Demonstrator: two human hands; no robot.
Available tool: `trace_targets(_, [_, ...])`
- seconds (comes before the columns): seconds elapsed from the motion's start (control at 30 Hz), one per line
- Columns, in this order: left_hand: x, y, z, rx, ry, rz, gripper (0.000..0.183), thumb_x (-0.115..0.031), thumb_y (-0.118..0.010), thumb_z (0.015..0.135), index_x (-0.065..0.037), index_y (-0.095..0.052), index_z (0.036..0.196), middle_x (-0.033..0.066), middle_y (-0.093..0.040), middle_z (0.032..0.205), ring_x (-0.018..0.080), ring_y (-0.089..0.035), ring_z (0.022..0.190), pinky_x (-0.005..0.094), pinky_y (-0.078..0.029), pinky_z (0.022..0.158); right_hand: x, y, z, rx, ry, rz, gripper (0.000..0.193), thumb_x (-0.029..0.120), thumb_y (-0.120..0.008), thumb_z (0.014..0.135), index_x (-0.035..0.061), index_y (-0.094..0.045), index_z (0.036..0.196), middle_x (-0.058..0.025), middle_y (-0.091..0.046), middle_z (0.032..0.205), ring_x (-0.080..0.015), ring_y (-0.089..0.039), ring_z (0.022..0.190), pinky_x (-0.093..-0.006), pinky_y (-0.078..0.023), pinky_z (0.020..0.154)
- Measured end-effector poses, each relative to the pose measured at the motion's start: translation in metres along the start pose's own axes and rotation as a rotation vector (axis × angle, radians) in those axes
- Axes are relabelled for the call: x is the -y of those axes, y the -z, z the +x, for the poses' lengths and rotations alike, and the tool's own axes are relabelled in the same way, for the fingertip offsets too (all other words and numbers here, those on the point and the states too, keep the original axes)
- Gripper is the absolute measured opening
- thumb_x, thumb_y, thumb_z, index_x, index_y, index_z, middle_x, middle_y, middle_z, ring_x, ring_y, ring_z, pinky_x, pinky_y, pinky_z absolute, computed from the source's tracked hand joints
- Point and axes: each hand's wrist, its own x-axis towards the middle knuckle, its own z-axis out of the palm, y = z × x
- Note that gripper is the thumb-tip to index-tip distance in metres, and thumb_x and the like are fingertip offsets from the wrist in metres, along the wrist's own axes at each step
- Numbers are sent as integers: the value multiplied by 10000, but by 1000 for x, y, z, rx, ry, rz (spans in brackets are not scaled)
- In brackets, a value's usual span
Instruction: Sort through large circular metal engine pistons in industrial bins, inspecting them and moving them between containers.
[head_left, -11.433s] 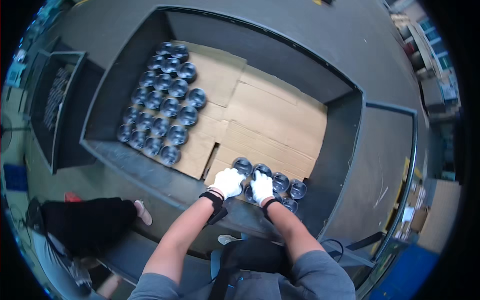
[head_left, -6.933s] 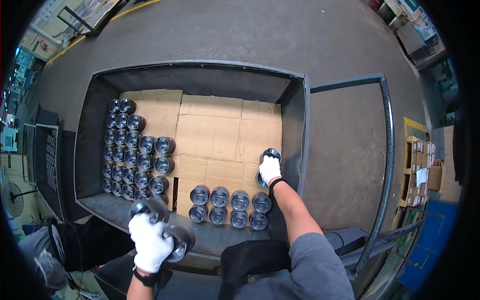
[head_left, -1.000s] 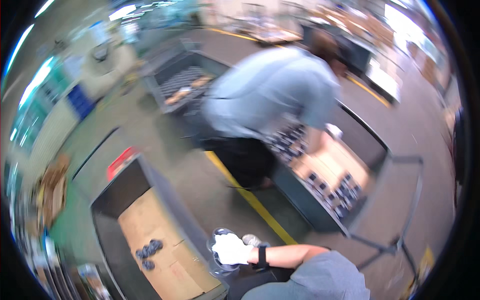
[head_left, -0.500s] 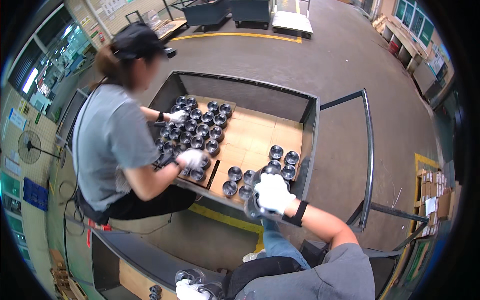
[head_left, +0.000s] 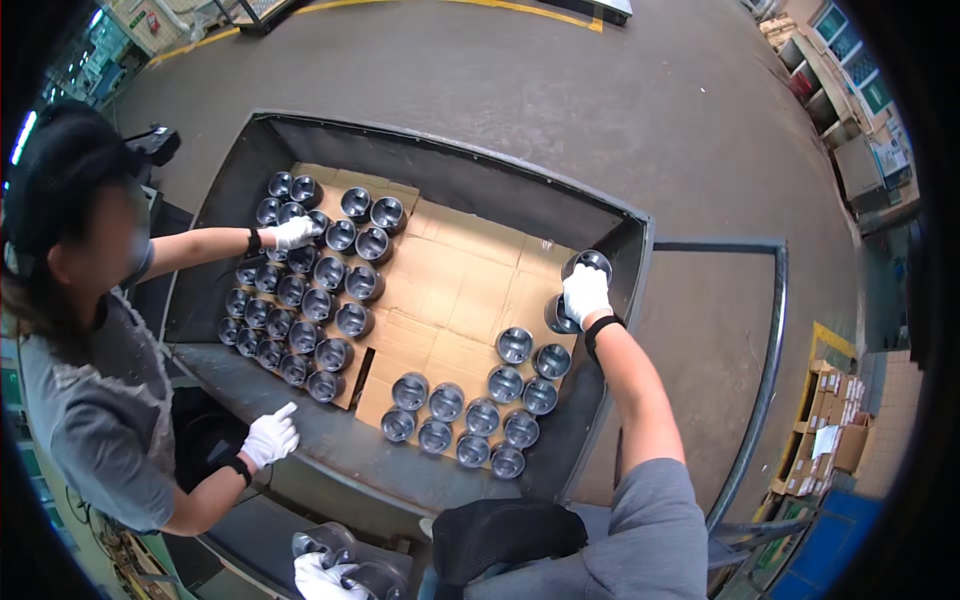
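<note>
My gloved right hand (head_left: 587, 293) reaches over the far right corner of a dark metal bin cart (head_left: 440, 140). Its fingers are closed on two dark, cup-shaped metal pistons, one piston (head_left: 593, 262) beyond the hand and another piston (head_left: 557, 316) on its near side. Low in the picture, my gloved left hand (head_left: 325, 580) is closed around two more pistons (head_left: 325, 541), close to my body outside the cart. Nearer me on the right of the cart's cardboard floor, several pistons (head_left: 482, 416) stand in rows with their hollow ends up.
A co-worker stands at the left. One gloved hand (head_left: 294, 233) touches pistons in the left-hand group (head_left: 320, 304); the other gloved hand (head_left: 270, 437) is outside the near wall. Bare cardboard (head_left: 455, 265) lies between the groups. A metal tube handle (head_left: 775, 360) extends right.
My right hand has moved from the near edge to the far right corner with its pistons. The co-worker's nearer hand has left the pistons. The view has shifted, showing the cart closer.
</note>
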Motion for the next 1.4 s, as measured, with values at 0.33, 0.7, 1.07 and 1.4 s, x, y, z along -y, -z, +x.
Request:
trace_targets(0.33, [-6,-1,77,90,28,186,250,-173,-695,678,-136,-785,909,170,-605,1061,383,-536,1071,501,-443,954,2,-125,52,151,-18,20,255,189,-541,917,91,-767,984,-109,-658,1092,-269,-626,1034,-438,-463,880])
trace_targets(0.7, [-33,-53,221,42,-186,269,186,-183,-712,557,-140,-753,733,184,-621,1013,388,-563,1001,494,-461,898,7,-164,34,201,-47,72,271,218,-601,877,85,-761,1050,-122,-605,1284,-308,-568,1172,-490,-452,908])
trace_targets(1.07, [-196,-139,467,127,-795,403,187,-158,-645,730,-1,-702,815,238,-625,994,384,-602,960,482,-518,801,-74,38,-73,-665,-479,457,609,200,-756,736,4,-593,1289,-284,-535,1338,-446,-535,1215,-518,-446,1018])
trace_targets(1.4, [-271,-325,560,140,-893,395,272,-121,-531,819,63,-589,1011,284,-607,989,411,-601,883,477,-510,785,-48,-26,-90,-432,-622,883,849,64,-622,831,80,-216,1576,-232,-510,1359,-426,-656,858,-460,-555,731])
